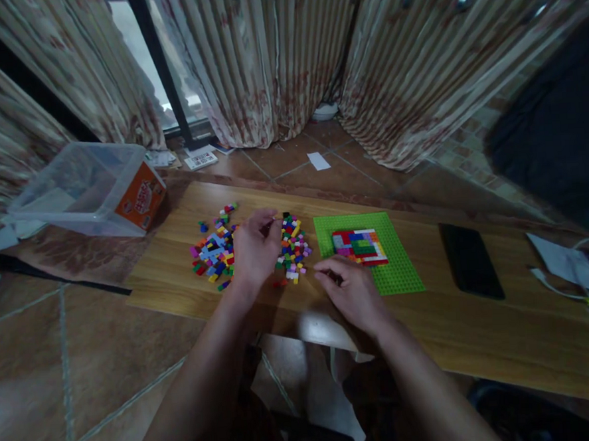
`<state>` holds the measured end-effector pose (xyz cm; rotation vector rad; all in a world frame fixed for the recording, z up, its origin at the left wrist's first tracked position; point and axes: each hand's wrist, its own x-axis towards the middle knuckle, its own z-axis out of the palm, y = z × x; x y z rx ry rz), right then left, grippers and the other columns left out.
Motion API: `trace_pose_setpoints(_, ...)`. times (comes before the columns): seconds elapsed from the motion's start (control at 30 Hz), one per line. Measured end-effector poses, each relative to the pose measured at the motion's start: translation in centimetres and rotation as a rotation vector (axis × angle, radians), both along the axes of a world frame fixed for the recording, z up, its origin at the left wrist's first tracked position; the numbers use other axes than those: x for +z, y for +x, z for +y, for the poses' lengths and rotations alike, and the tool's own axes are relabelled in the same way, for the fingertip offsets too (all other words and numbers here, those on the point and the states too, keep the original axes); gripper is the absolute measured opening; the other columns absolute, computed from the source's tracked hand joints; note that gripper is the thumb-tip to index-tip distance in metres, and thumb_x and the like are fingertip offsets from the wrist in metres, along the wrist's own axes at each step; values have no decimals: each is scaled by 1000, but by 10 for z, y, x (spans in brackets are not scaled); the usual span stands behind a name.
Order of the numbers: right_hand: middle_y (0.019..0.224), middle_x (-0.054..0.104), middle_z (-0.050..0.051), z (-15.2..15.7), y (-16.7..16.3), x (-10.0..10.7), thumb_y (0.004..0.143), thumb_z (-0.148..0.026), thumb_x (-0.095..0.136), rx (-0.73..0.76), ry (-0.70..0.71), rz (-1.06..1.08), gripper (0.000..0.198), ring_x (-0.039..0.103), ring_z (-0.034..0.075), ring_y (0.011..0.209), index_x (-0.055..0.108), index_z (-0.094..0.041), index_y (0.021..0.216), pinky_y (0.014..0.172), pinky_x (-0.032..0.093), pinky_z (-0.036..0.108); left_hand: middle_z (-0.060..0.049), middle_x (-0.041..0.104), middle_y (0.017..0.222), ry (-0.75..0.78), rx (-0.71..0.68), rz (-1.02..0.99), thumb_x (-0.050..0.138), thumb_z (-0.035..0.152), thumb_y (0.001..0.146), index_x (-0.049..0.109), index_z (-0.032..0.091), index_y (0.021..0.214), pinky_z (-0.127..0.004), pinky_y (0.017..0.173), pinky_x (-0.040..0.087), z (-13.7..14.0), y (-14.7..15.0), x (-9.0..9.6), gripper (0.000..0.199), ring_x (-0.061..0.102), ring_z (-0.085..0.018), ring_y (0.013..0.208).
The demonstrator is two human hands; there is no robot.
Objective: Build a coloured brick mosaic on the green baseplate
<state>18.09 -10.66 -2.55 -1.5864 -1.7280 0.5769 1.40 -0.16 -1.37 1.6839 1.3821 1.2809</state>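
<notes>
My left hand (257,247) is over a scattered pile of small toy bricks (292,247) in many colours, and it hides the pile's middle. Its thumb and fingers are curled together; what they hold, if anything, is too small to make out. My right hand (352,289) rests low by the near left edge of a green studded baseplate (399,260). Those fingers are bent inward too, and their contents are hidden. On the baseplate sits a rectangular brick build (360,246) with red, white, orange and green parts, its near left corner partly covered by my right hand.
A black phone-like slab (471,261) lies on the wooden table (531,332) to the right, with white cables (563,287) and paper beyond it. A clear plastic tub (88,193) with an orange label stands at the left. Curtains (265,62) hang behind.
</notes>
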Motion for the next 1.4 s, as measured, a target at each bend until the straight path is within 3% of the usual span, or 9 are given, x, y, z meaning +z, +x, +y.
trace_pose_setpoints(0.3,96,69,5,14,-17,-17,90,-23,61,-17,-19,-213,8,64,20,85,69,-23,92,75,47,32,-6,76,93,-15,-61,110,56,19,85,70,16,93,-27,76,55,-4,5,2,17,71,-17,83)
trace_pose_setpoints(0.5,96,68,6,17,-21,-13,91,-19,58,-15,-61,-245,11,64,20,86,68,-22,87,74,46,31,-6,76,90,-11,-80,141,56,18,84,71,16,94,-27,74,55,-2,6,-2,18,70,-17,82)
trace_pose_setpoints(0.63,85,67,4,12,-12,-6,89,-18,57,-37,-18,-116,11,63,17,78,66,-21,84,74,46,30,-6,76,92,15,-103,127,57,18,85,71,16,94,-27,76,55,-4,10,-3,17,70,-17,82)
trace_pose_setpoints(0.8,71,66,-1,1,16,3,84,-25,61,-191,-19,151,9,60,15,63,66,-21,78,62,45,27,-5,76,89,0,-151,152,55,18,86,71,17,93,-26,75,54,-10,20,-4,18,70,-16,79)
trace_pose_setpoints(0.9,74,70,0,-5,37,4,81,-30,66,-311,-6,316,10,63,16,65,68,-21,80,63,48,28,-4,75,85,5,-225,175,55,18,86,70,18,96,-24,70,52,-14,27,-6,18,68,-14,73)
trace_pose_setpoints(1.03,84,74,4,-11,66,-1,79,-37,70,-453,2,450,24,66,17,66,71,-20,95,63,54,31,-3,73,80,39,-318,238,53,16,87,70,18,93,-23,66,49,-19,37,-7,18,66,-14,69)
trace_pose_setpoints(1.2,88,75,6,-21,91,-11,84,-43,67,-408,-41,331,27,70,21,75,73,-20,99,70,56,36,-4,73,85,64,-406,322,52,16,89,69,17,98,-25,69,51,-32,53,-7,20,66,-15,72)
trace_pose_setpoints(1.4,97,74,5,-24,87,-10,89,-37,62,-289,36,100,18,69,22,89,73,-24,95,83,53,40,-7,73,95,87,-521,438,50,17,92,69,18,102,-29,76,54,-48,68,-14,21,69,-18,83)
